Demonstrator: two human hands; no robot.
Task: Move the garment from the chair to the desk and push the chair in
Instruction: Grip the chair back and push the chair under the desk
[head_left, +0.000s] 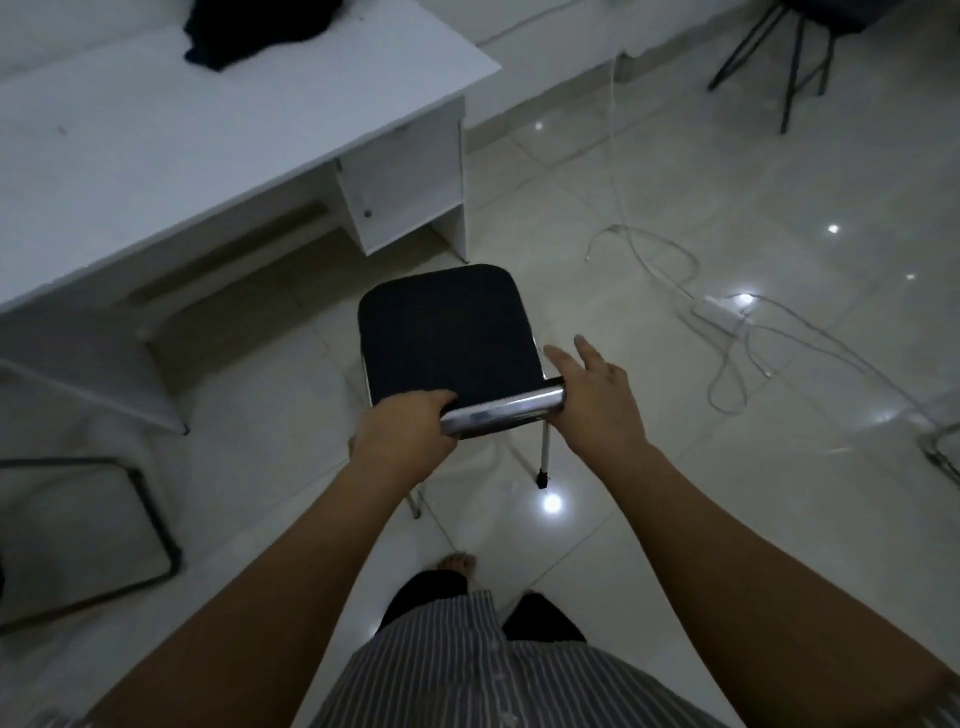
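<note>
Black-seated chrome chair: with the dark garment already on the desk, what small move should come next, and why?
Probably closing the right hand onto the chrome backrest bar, then pushing toward the white desk. The left hand has a grip on the bar, the right lies open at its end, and the black-seated chrome chair stands clear of the desk opening.

The garment (249, 31) is dark, nearly black, and lies crumpled in a loose heap on the white tabletop (218, 130), toward its far edge, partly cut off by the top of the view. The chair (447, 338) has a dark padded seat with rounded corners, a shiny chrome back rail and thin metal legs. It stands upright on the tiled floor just outside the desk's opening, near the drawer unit, its seat facing the desk and bare.
</note>
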